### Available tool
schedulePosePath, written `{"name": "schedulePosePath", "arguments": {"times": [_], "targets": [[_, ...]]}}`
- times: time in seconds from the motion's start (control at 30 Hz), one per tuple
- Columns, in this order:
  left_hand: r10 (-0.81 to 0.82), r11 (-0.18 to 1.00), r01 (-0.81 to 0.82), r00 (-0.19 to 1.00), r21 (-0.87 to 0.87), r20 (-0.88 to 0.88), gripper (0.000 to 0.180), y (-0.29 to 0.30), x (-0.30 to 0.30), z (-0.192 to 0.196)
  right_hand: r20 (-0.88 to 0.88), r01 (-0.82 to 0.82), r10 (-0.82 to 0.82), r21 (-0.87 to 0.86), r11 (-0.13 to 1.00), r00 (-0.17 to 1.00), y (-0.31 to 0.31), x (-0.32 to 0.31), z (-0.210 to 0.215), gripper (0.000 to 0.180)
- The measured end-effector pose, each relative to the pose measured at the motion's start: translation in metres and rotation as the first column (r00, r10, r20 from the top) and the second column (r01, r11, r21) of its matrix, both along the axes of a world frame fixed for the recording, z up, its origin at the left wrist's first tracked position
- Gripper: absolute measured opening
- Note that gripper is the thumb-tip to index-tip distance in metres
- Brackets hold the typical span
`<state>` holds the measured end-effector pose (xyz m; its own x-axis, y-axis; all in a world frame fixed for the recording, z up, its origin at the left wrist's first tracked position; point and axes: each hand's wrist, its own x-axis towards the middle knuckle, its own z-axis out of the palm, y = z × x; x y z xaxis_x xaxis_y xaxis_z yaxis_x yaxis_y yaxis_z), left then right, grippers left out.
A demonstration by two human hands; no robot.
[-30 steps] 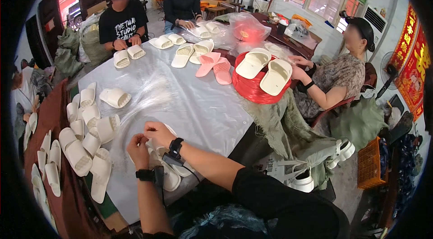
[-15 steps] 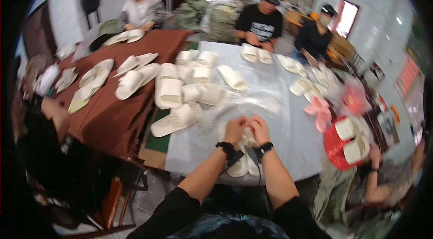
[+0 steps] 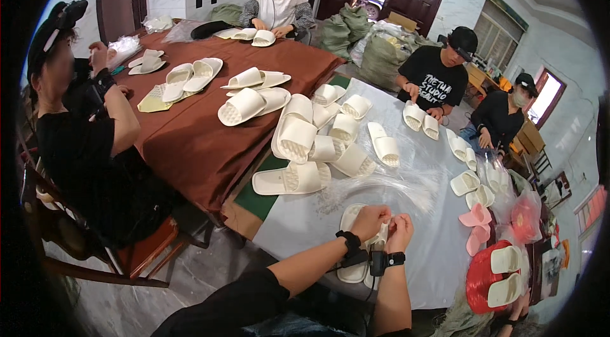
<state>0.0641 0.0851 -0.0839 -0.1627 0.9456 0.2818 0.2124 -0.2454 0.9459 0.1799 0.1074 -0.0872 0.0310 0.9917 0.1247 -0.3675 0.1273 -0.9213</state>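
Observation:
My left hand point(image 3: 372, 222) and my right hand point(image 3: 400, 232) meet over a pair of cream slippers point(image 3: 351, 273) near the table's front edge. Both hands are closed, thumbs and fingertips pinched close together. Whatever lies between the fingers is too small to make out. Wrists and forearms cover much of the pair; one toe end shows left of my left hand. Just beyond, a fan of thin clear plastic strands point(image 3: 410, 192) lies on the grey table cover point(image 3: 432, 229). A heap of cream slippers point(image 3: 298, 137) sits to the left of the strands.
A brown-covered table point(image 3: 190, 140) adjoins on the left, with more slippers. Co-workers sit around both tables, one person in black point(image 3: 438, 73) across from me. At right are pink slippers point(image 3: 476, 226) and a red rounded thing point(image 3: 480, 283) bearing cream slippers. Sacks point(image 3: 381, 54) stand behind.
The view has swung, so the tables and people appear shifted and tilted. My hands stay pinched together over the same pair of slippers.

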Motion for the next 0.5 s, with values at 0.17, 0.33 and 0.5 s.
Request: {"name": "schedulePosePath", "arguments": {"times": [0.17,0.33,0.5], "targets": [[0.007,0.998,-0.006,1.0,0.057,-0.027,0.009,-0.003,-0.003,0.008,0.04,-0.02,0.019,0.036,0.999,0.999,-0.002,0.003,0.003,0.014],[0.002,1.0,-0.002,1.0,-0.017,0.001,0.011,-0.002,-0.001,0.007,0.059,-0.05,0.049,0.022,0.998,0.997,0.003,0.008,-0.004,0.015],[0.031,0.999,-0.03,0.998,-0.024,0.061,0.011,0.004,-0.009,-0.012,0.163,-0.095,0.092,0.009,0.995,0.982,-0.008,-0.002,0.008,0.015]]}}
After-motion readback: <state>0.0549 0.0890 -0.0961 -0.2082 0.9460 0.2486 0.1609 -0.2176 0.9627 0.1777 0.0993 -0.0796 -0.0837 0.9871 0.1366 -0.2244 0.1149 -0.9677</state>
